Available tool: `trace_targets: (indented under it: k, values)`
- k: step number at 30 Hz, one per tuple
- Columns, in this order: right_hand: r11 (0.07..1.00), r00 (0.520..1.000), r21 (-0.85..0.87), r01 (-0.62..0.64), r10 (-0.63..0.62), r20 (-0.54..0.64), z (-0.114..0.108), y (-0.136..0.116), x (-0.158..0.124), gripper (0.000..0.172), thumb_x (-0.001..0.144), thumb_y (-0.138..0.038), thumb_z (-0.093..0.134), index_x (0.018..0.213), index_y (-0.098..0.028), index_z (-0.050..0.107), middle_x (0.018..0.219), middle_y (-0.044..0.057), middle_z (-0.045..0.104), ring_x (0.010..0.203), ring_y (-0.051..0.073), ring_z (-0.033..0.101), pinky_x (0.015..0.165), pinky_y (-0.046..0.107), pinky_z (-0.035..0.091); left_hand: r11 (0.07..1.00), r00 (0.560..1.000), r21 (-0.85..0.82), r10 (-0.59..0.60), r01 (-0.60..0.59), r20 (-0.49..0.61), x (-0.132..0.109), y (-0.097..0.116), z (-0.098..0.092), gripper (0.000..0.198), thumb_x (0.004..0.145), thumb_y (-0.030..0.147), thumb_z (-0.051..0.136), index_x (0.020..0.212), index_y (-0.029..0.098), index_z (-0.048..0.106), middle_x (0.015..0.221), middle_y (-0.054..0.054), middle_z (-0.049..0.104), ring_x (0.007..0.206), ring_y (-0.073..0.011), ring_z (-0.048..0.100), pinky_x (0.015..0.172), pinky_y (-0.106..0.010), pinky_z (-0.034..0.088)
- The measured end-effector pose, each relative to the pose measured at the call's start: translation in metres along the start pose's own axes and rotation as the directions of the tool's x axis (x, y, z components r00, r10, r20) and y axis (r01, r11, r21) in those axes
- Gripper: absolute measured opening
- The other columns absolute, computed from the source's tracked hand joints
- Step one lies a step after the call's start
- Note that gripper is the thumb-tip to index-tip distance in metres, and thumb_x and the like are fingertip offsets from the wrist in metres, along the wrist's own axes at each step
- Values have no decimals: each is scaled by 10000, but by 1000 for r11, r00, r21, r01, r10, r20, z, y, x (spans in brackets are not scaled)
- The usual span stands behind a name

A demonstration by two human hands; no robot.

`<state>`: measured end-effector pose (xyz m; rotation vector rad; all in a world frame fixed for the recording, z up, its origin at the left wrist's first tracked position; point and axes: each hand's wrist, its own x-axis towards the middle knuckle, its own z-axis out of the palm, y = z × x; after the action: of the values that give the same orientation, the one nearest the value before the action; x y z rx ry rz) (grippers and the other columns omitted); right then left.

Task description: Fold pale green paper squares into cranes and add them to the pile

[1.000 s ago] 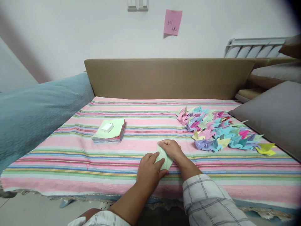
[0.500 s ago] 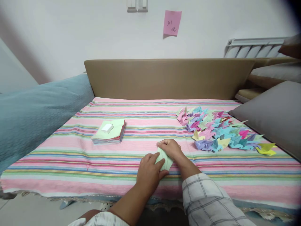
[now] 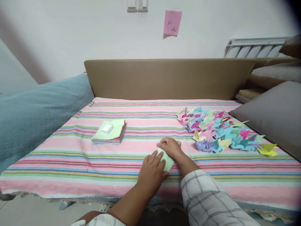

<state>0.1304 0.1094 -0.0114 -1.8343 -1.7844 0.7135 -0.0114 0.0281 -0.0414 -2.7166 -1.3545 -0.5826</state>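
Observation:
A small piece of folded light-green origami paper (image 3: 168, 160) lies on the striped cloth in front of me, partly covered by my fingers. My left hand (image 3: 152, 169) rests across its left side, fingers spread flat and pressing it down. At the paper's far corner my right hand (image 3: 171, 147) has thumb and fingers closed in a pinch. Some of the fold under my hands is hidden.
A stack of coloured paper (image 3: 109, 135) with a small white block (image 3: 107, 128) on top sits to the left. Several colourful folded-paper cranes (image 3: 216, 128) cover the right. Blue-covered armrest (image 3: 44, 110) and grey cushion (image 3: 270, 113) flank the striped cloth (image 3: 70, 166).
My left hand has shifted slightly to the right, covering the paper a little differently. My right fingers have curled in more at the far corner. The stack and cranes stay put.

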Motion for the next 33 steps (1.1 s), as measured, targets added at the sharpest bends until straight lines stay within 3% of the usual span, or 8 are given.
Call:
trace_targets:
  k: [3,10,14,17,22,33]
  values:
    - [1000,1000,-21,-8,7,-23,2,0,0,257,724,-474,580,654,-235,640,706,-37,663,773,165,572,836,391,238,999,998,6,52,-52,32,1,-1,3,334,793,369,616,1075,200,558,1364,-70,466,1311,-276,330,1023,-480,329]
    - [998,998,-61,-30,27,-52,5,-2,1,281,739,-484,583,635,-225,620,709,-33,658,792,168,569,841,380,249,998,995,-25,52,-50,89,2,-1,4,327,825,362,574,1097,184,547,1338,-97,494,1282,-263,388,1023,-464,338]
    - [999,994,-5,-49,49,-97,3,4,4,271,806,-470,492,760,-248,642,826,-20,682,859,185,576,848,377,278,998,996,-21,55,-53,75,1,-2,5,330,819,357,583,1098,186,542,1327,-96,506,1276,-257,396,1022,-461,338]
    - [996,1000,93,8,-5,-28,-2,15,6,266,819,-451,476,865,-256,650,886,-18,681,883,184,582,833,340,327,998,996,-18,57,-56,72,2,-2,5,330,811,355,594,1090,186,542,1326,-92,508,1274,-258,399,1019,-460,342]
    - [983,993,163,79,-93,76,-7,27,5,373,634,-418,686,953,-230,642,914,-11,666,820,164,588,785,293,368,999,996,-17,47,-46,75,2,-1,5,319,808,347,600,1076,182,551,1326,-98,507,1268,-270,404,1018,-469,339]
    - [998,994,-35,61,-64,-84,4,18,6,261,645,-458,679,718,-223,591,757,-44,633,735,141,558,760,312,309,999,996,-4,54,-54,76,1,-3,7,341,822,369,580,1102,180,534,1325,-88,509,1269,-259,403,1017,-467,343]
